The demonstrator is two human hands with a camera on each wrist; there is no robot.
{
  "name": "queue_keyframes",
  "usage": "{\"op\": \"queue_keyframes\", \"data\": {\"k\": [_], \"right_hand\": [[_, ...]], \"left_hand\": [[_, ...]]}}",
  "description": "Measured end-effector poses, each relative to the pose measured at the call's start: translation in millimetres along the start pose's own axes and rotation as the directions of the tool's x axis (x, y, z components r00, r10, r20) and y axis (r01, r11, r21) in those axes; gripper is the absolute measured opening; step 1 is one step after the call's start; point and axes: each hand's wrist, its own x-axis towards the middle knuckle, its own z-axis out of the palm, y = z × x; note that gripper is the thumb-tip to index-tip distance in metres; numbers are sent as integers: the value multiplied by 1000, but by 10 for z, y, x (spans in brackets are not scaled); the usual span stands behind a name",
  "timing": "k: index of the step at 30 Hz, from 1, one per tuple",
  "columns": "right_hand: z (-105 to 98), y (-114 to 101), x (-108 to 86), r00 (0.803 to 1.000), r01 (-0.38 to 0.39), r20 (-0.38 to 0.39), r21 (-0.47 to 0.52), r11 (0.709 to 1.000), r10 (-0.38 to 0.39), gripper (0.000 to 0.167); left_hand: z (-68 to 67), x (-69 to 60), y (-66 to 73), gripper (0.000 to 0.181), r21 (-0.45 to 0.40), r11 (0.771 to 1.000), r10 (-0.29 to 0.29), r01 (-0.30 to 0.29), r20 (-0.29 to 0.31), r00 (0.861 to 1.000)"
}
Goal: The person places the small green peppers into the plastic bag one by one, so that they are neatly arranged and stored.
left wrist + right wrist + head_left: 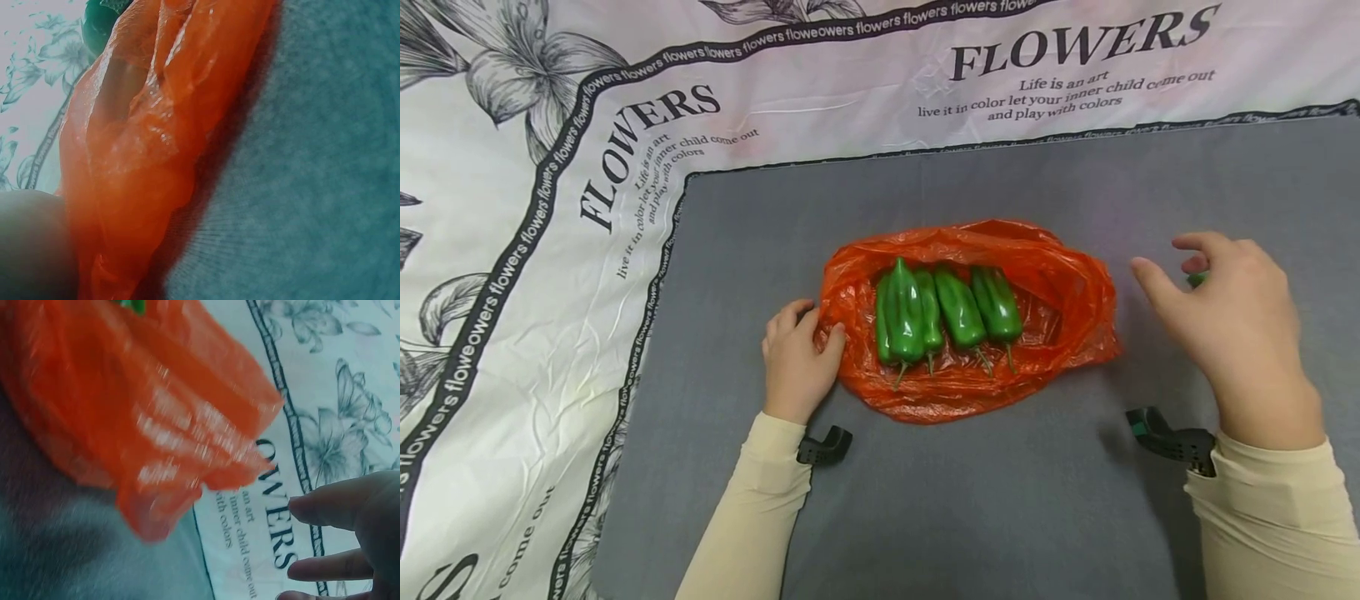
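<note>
A red plastic bag point(917, 404) lies with its mouth spread wide, and several glossy green peppers point(958, 308) sit side by side in it, stems toward me. At the bag's left edge my left hand point(796, 362) grips the film between thumb and fingers. The left wrist view shows the film point(137, 187) close up, with part of the hand behind it. My right hand point(1243, 317) is held off the bag's right end, thumb and fingers apart. A small green piece point(1197, 279) shows past its fingers, mostly hidden. In the right wrist view nothing appears between the fingers point(334, 565).
Grey cloth point(1000, 500) covers the work surface under the bag. Around its left and far sides runs a white border point(850, 100) printed with flowers and lettering. Black wrist mounts point(825, 447) sit at both cuffs.
</note>
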Motion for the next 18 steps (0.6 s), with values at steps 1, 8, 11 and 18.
{"op": "queue_keyframes", "data": {"k": [1,8,11,18], "right_hand": [[4,32,3,1000,-3,-2,-6,1000,3,76],[17,236,10,999,-46,5,-35,998,46,76],[27,307,-8,997,-76,3,-56,996,76,78],[78,484,-12,990,-141,-36,-97,985,138,75]], "left_hand": [[0,0,-4,42,0,1000,-1,1,0,1000],[-7,13,-5,41,-3,1000,6,-7,-12,1000],[-7,6,-4,40,-5,1000,6,-6,-10,1000],[13,1,-19,40,0,1000,0,0,-7,1000]]}}
